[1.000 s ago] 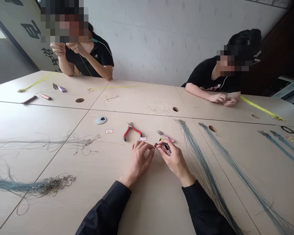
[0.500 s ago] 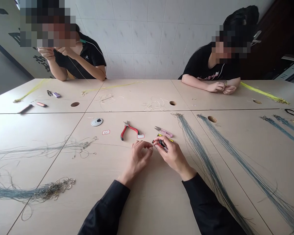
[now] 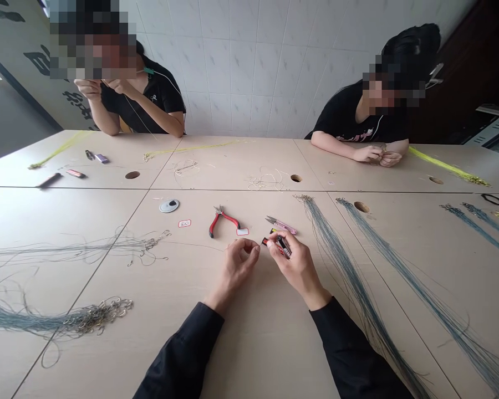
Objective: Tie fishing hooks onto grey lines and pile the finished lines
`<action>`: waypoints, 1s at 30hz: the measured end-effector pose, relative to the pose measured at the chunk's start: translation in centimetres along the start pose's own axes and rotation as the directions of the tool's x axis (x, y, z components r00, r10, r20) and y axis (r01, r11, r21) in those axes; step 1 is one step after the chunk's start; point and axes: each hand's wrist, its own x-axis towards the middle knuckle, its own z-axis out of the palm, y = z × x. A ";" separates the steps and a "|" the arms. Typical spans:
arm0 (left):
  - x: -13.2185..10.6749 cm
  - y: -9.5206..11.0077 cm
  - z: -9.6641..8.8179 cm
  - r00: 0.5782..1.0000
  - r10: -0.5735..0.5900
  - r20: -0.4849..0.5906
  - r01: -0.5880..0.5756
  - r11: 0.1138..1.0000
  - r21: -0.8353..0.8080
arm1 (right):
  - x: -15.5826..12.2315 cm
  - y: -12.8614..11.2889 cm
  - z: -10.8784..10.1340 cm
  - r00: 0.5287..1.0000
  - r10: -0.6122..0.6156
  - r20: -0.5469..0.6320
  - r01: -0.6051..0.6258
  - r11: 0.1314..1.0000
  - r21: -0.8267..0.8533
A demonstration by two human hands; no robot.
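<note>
Near the middle of the table my left hand [image 3: 241, 266] is closed in a pinch at the end of a thin fishing line [image 3: 195, 244], which runs left toward a loose bunch of hooked lines [image 3: 145, 244]. What its fingertips grip is too small to see clearly. My right hand [image 3: 293, 263], just apart from the left, is curled around what looks like a small red and black lighter [image 3: 283, 246], partly hidden by the fingers. Behind the hands lie red-handled pliers [image 3: 219, 216], spread apart, and pink thread snips [image 3: 281, 224]. A small white label [image 3: 242, 232] touches one plier handle.
Bundles of blue-grey line lie at right [image 3: 341, 260] and far right [image 3: 399, 266]; a thick hooked bundle [image 3: 95, 318] is at left. A round silver disc [image 3: 169, 205] sits beyond. Across the table two people [image 3: 158, 105] work with their hands. Holes [image 3: 361, 206] pierce the tabletop.
My right hand has drawn slightly away from the left, opening a small gap between the fingertips, and the lighter is turned differently. The left hand keeps its pinch. The view has shifted slightly.
</note>
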 end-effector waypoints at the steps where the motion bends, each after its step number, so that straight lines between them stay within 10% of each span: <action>1: 0.1 -0.1 0.0 1.000 -0.012 -0.007 0.012 1.000 -0.019 | 0.0 -0.2 0.0 0.999 0.044 -0.005 -0.044 0.999 0.010; 30: 0.1 -1.0 0.4 1.000 -0.029 -0.002 0.029 0.994 -0.110 | -0.2 0.5 1.1 0.981 0.118 0.152 -0.141 0.978 0.155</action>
